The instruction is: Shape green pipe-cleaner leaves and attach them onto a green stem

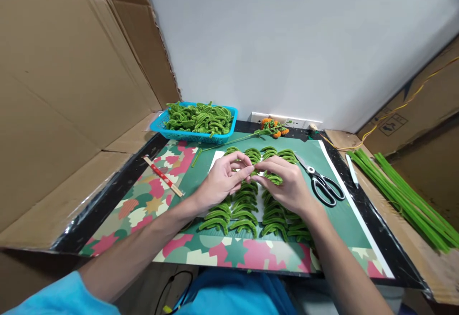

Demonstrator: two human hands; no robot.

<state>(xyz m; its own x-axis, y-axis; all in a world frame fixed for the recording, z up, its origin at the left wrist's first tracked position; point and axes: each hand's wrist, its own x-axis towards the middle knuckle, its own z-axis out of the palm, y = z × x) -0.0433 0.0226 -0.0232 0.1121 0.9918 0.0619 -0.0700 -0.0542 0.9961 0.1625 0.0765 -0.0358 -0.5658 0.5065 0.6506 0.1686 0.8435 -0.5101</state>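
Note:
My left hand [229, 174] and my right hand [285, 181] meet fingertip to fingertip over the middle of the mat. Thumbs and index fingers of both are pinched together on a small green pipe cleaner piece [255, 171], mostly hidden by the fingers. Beneath and around them, curved green pipe cleaner pieces [245, 213] lie in several rows on white paper and the green mat [193, 181]. Black-handled scissors [322, 183] lie right of my right hand, blades pointing to the rows.
A blue basket [211, 138] heaped with bent green pieces stands at the back left. Behind the rows lies an orange flower stem [274, 128]. Wrapped chopsticks [163, 176] rest at left. Long green pipe cleaners [405, 200] and a white pen-like tool [352, 171] lie at right. Cardboard [71, 66] walls the left.

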